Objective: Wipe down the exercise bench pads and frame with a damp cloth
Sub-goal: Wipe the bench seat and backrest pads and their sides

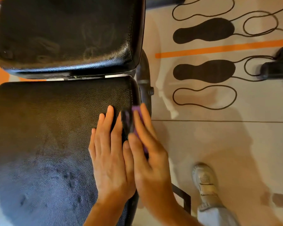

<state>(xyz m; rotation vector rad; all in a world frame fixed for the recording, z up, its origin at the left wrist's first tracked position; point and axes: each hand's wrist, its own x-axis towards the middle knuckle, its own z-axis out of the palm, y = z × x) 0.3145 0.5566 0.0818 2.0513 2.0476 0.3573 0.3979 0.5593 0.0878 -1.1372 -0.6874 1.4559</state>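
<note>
The near bench pad (44, 136) is black textured leather and fills the lower left. A second black pad (64, 35) lies beyond it, across a narrow gap. My left hand (109, 154) rests flat with fingers spread on the near pad, close to its right edge. My right hand (147, 152) presses a purple cloth (136, 116) against that pad's right side edge; the hand covers most of the cloth. The dark metal frame tube (144, 74) runs down just right of the pads.
To the right is tiled floor with black footprint shapes (204, 30), outlined footprints and an orange stripe (219, 48). A dark object with a cord (274, 70) lies at the right edge. My grey shoe (206, 186) stands beside a black frame bar (185, 199).
</note>
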